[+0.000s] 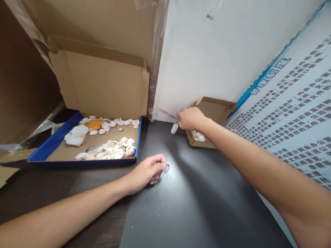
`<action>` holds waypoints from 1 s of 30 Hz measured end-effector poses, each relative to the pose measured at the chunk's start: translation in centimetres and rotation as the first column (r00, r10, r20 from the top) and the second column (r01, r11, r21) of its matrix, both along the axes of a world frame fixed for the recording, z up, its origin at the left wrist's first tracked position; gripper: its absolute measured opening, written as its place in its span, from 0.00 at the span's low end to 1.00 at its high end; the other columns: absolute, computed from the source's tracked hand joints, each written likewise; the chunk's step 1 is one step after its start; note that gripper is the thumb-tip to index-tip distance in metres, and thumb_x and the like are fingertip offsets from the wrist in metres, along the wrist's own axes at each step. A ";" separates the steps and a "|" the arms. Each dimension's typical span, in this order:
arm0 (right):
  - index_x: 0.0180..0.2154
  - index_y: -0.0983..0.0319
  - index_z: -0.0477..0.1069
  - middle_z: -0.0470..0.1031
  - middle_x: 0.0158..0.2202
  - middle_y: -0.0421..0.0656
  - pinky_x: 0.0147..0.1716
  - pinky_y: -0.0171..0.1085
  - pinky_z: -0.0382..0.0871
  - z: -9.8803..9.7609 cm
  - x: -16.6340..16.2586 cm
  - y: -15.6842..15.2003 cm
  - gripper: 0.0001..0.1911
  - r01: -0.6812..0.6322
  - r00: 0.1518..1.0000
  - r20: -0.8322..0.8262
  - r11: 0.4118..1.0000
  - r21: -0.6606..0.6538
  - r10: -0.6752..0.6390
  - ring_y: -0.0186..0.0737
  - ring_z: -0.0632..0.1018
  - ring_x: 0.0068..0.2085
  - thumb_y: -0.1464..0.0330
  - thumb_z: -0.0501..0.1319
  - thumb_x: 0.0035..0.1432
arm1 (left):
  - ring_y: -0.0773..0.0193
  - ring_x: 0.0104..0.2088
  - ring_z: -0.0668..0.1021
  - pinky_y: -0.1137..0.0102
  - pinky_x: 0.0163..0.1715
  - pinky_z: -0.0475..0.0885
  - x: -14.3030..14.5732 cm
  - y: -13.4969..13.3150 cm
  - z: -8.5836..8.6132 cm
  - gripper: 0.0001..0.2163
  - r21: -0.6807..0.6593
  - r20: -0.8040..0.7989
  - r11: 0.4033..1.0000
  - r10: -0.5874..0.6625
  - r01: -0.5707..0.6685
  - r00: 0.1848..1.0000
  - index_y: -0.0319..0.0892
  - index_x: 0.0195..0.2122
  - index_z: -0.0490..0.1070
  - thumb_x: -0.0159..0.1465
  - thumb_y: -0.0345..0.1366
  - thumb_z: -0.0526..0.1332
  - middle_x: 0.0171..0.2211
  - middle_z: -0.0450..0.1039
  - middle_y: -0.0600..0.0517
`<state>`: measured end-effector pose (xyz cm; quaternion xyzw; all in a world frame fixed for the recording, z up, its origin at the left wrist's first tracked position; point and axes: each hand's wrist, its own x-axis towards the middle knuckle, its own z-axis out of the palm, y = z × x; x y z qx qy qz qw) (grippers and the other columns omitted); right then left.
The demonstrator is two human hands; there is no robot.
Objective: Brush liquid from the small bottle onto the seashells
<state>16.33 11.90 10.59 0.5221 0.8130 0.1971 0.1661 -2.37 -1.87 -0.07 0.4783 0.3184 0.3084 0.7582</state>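
Note:
Low over the dark grey board (160,220), my left hand (150,171) is closed, with a small speckled shell (166,168) pinched at its fingertips. My right hand (191,119) reaches farther forward, fingers closed. From its fingertips a small white bottle (174,128) juts down at a tilt, its upper end partly hidden by the fingers. Just beside and behind that hand stands a small open cardboard box (203,144) with pale shells (199,136) in it, partly covered by my right wrist.
To the left, a blue-sided box (138,141) with its cardboard lid (106,82) raised holds many white shells (117,148) and an orange shell (94,124). A white wall panel (201,51) stands behind, and a printed poster (297,103) lines the right side.

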 end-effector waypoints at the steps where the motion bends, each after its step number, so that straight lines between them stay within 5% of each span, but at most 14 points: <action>1: 0.46 0.66 0.77 0.79 0.45 0.57 0.37 0.41 0.68 0.0 0.0 0.1 0.17 0.001 1.000 0.001 1.000 -0.004 -0.001 0.54 0.80 0.44 0.66 0.56 0.61 | 0.76 0.17 0.54 0.77 0.17 0.52 0.0 0.0 -0.1 0.12 -0.001 0.002 1.000 -0.003 0.003 1.000 0.43 0.28 0.59 0.58 0.42 0.62 0.16 0.52 0.64; 30: 0.49 0.68 0.76 0.79 0.46 0.59 0.39 0.41 0.72 -1.4 -0.2 0.9 0.20 0.124 0.986 -0.089 0.979 -0.159 -0.139 0.55 0.81 0.45 0.65 0.56 0.61 | 0.75 0.17 0.54 0.76 0.17 0.52 0.0 0.0 -0.2 0.12 0.025 0.003 1.000 -0.018 0.018 1.000 0.43 0.28 0.59 0.59 0.43 0.61 0.17 0.52 0.64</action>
